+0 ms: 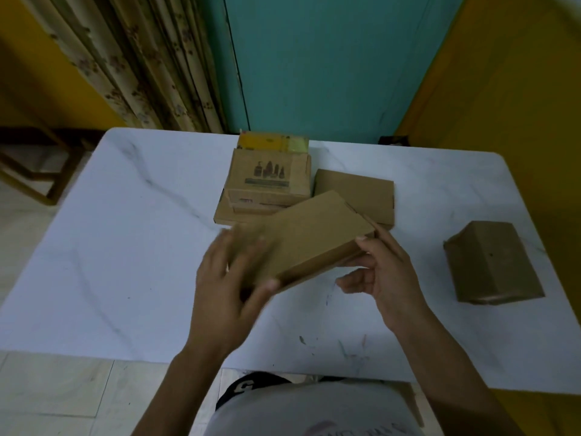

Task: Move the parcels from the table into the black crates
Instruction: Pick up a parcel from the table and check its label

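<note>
The flat parcel (pixel 308 237) was held over the table (pixel 125 247): left hand (pixel 226 278) gripping its left end, right hand (pixel 383 272) pinching its right corner.

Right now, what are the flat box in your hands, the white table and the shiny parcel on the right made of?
The flat box looks like plain matte brown cardboard, with folded edges. The table is white with grey veins: marble or a marble-look sheet, unclear. The parcel on the right seems wrapped in brown paper or tape, slightly glossy.
</note>
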Demonstrator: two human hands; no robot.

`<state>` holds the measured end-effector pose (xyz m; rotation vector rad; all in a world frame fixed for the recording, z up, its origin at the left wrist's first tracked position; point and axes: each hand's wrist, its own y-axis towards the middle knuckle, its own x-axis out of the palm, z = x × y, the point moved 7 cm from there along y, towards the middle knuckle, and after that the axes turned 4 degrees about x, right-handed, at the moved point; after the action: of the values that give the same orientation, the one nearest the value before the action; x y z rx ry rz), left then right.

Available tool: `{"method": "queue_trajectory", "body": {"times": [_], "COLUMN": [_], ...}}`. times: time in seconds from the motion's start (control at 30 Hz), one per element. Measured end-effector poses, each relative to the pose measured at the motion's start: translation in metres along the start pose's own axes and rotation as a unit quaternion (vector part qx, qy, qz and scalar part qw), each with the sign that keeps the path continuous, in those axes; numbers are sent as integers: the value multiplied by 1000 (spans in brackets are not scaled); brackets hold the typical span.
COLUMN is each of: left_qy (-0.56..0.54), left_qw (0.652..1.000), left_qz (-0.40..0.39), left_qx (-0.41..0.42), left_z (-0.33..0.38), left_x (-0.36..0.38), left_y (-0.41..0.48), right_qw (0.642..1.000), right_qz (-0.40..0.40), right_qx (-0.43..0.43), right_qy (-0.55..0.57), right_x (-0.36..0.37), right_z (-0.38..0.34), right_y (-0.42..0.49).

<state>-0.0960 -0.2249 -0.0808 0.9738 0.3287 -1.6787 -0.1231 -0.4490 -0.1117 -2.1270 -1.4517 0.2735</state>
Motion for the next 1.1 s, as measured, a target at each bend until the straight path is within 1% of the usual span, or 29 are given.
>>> {"method": "queue_trajectory", "body": {"times": [0.03, 0.07, 0.1, 0.17, 0.2, 0.27, 0.3, 0.33, 0.4, 0.43, 0.47, 0.53, 0.6, 0.63, 0.7, 0.77, 0.83, 0.87, 0.93, 1.1], "left_qy": [68, 121, 160, 189, 185, 148, 121, 83, -30, -87, -131, -184, -260, -296, -342, -381, -422, -437, -447, -432], "left_qw": [995, 983, 972, 961, 963, 976, 983, 989, 992, 987, 982, 975, 956, 944, 927, 910, 890, 879, 869, 867], "left_qz": [-24, -48, -66, -51, -40, -47, -63, -81, -119, -134, -136, -126, -128, -129, -125, -102, -42, -7, 47, 115], "left_qx": [76, 128, 161, 197, 193, 150, 119, 86, 10, -18, -29, -24, -48, -65, -94, -126, -169, -191, -208, -222], "left_z": [8, 15, 20, 29, 30, 27, 24, 21, 14, 10, 8, 8, 8, 8, 10, 12, 11, 9, 6, -2], "left_x": [3, 7, 11, 13, 12, 8, 6, 4, 4, 6, 5, 2, 3, 5, 11, 18, 21, 21, 18, 6], "left_y": [-1, -3, -4, -5, -5, -2, -1, -2, -5, -7, -8, -5, -4, -5, -6, -7, -5, -3, 0, 4], "right_qw": [1000, 1000, 1000, 999, 999, 995, 990, 984, 968, 962, 959, 954, 949, 953, 973, 984, 984, 985, 981, 971], "right_qz": [3, 7, 9, 2, -2, 6, 19, 39, 75, 79, 73, 48, 44, 49, 60, 64, 52, 30, -37, -150], "right_qx": [6, 9, 10, 6, -3, -45, -75, -110, -165, -180, -190, -203, -200, -189, -153, -142, -156, -156, -163, -141], "right_qy": [-5, -12, -20, -38, -52, -92, -114, -135, -175, -189, -198, -218, -238, -230, -161, -82, -62, -68, -99, -121], "right_x": [0, -1, 0, 4, 7, 10, 10, 8, 2, 0, 0, 1, 1, 1, 0, 1, 7, 14, 30, 44], "right_z": [-2, -4, -5, -8, -9, -16, -20, -25, -35, -38, -39, -41, -42, -40, -36, -34, -32, -28, -19, -2], "right_y": [-1, -2, -3, -6, -8, -10, -9, -8, -7, -6, -6, -4, -2, 0, 5, 4, 2, 1, -5, -19]}}
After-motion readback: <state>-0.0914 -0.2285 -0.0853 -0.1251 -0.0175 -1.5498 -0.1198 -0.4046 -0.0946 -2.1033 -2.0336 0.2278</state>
